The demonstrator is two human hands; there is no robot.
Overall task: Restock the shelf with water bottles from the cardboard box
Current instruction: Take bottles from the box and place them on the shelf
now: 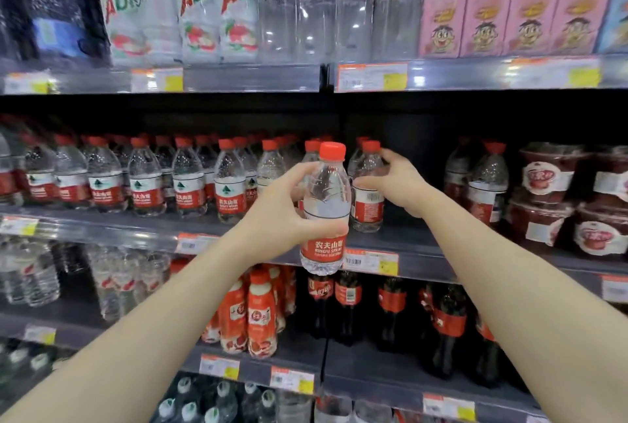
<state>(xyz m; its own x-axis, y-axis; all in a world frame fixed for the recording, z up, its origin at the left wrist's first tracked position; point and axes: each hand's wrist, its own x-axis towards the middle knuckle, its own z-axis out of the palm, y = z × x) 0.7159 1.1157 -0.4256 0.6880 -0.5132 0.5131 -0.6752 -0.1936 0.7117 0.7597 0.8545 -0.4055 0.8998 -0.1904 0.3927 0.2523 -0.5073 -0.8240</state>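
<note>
— What have my hands got?
— My left hand (283,210) grips a water bottle (325,208) upright, just before the middle shelf (418,246). My right hand (396,181) cups a shelved bottle (367,191), fingers curled round it.

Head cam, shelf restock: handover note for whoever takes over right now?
Left hand: grips a red-capped water bottle, upright, in front of the middle shelf.
Right hand: fingers spread on a shelved bottle at the row's right end; grip not clear.
Done: water row to the left looks full.
Left: gap to the right of that end bottle; place the held bottle. Cardboard box not in view.
</note>
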